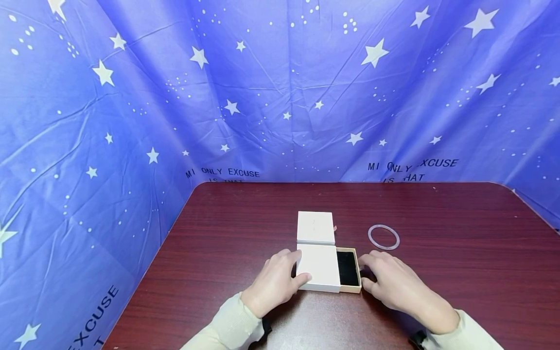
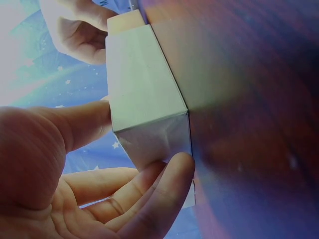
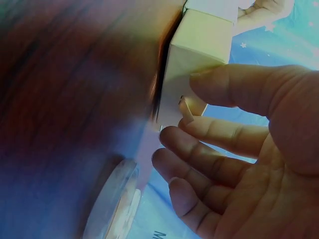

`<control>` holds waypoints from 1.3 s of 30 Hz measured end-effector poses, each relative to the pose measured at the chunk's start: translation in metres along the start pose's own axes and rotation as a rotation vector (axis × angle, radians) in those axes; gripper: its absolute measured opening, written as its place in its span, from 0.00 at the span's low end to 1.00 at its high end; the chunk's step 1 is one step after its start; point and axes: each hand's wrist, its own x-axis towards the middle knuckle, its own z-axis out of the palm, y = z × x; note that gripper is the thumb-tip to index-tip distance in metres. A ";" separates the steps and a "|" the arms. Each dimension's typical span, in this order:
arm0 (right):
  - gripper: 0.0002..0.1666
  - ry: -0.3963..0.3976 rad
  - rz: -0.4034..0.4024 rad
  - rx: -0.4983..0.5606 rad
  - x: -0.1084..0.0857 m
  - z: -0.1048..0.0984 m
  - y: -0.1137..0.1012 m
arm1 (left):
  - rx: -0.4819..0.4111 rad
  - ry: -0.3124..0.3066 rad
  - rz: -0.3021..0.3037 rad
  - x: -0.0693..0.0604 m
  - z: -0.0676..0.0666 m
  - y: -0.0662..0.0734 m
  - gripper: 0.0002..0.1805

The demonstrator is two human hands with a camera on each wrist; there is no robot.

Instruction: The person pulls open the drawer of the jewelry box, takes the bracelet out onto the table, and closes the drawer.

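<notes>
A white slide-out box has its sleeve [image 1: 318, 265] flat on the table, and its tan-edged drawer [image 1: 359, 274] sticks partway out to the right, showing a black lining [image 1: 347, 270]. My left hand [image 1: 276, 278] grips the sleeve at its left end, thumb on the near edge and fingers against the end. At the drawer's outer end is my right hand [image 1: 391, 282]. In the right wrist view its thumb [image 3: 214, 84] touches the drawer face, and the index fingertip lies by a small ribbon tab [image 3: 186, 110]; the other fingers are loosely bent.
Directly behind the sleeve lies a second white box [image 1: 315, 227] with a small pinkish tab at its right side. A pale lilac bangle [image 1: 370, 238] lies on the dark red wooden table [image 1: 459, 233], beyond my right hand. A blue star-patterned curtain [image 1: 280, 73] surrounds the table.
</notes>
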 end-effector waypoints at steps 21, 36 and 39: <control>0.12 0.018 0.027 -0.015 0.001 0.004 -0.005 | 0.007 0.002 0.007 0.000 0.000 0.000 0.15; 0.12 0.048 -0.037 0.000 0.002 0.006 -0.006 | 0.001 0.005 0.008 0.000 0.000 0.000 0.14; 0.12 0.050 -0.042 0.004 0.003 0.007 -0.006 | 0.002 0.005 0.007 0.000 -0.001 0.001 0.15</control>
